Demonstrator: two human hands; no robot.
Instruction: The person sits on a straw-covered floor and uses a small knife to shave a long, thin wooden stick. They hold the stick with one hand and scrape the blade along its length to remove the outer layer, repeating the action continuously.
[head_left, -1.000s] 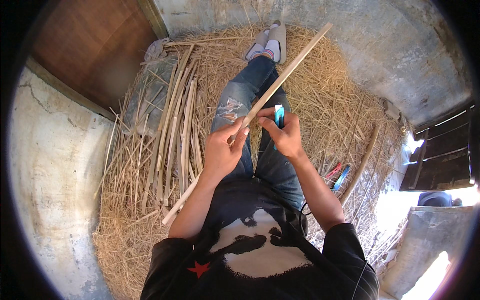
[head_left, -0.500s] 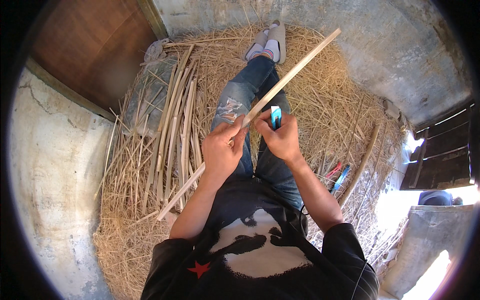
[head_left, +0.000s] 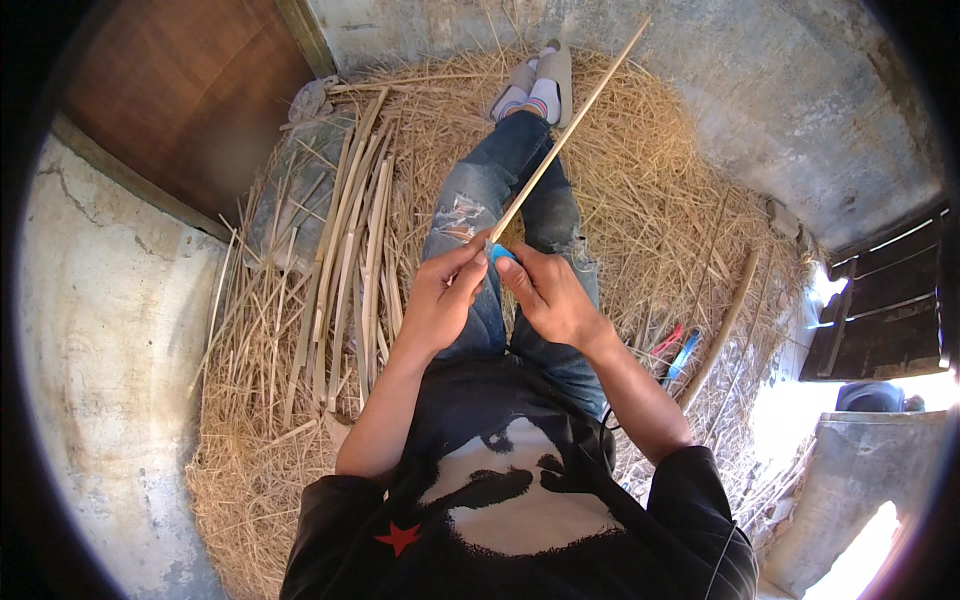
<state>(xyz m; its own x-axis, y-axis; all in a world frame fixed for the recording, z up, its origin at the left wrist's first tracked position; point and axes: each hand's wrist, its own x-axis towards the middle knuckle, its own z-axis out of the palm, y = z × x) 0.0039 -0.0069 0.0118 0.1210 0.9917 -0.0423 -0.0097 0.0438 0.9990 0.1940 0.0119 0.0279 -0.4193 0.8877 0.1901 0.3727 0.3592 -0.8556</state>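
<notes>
A long, pale bamboo strip slants up and right from my hands, crossing above my jeans, with its narrow edge showing. My left hand pinches it near its lower end; that end is hidden at the fingers. Closed around a blue-handled utility knife is my right hand, its thumb lying along the handle. The knife meets the strip right beside my left fingertips. Its blade is too small to make out.
Several bamboo strips lie in a pile on straw at the left. Red-handled and blue-handled tools lie at the right near a curved wooden stick. My outstretched legs are below the strip; concrete walls enclose the space.
The strip has turned narrow edge up, and its tail no longer extends past my left forearm. My right hand has lowered the knife onto the strip, closing the gap between my hands.
</notes>
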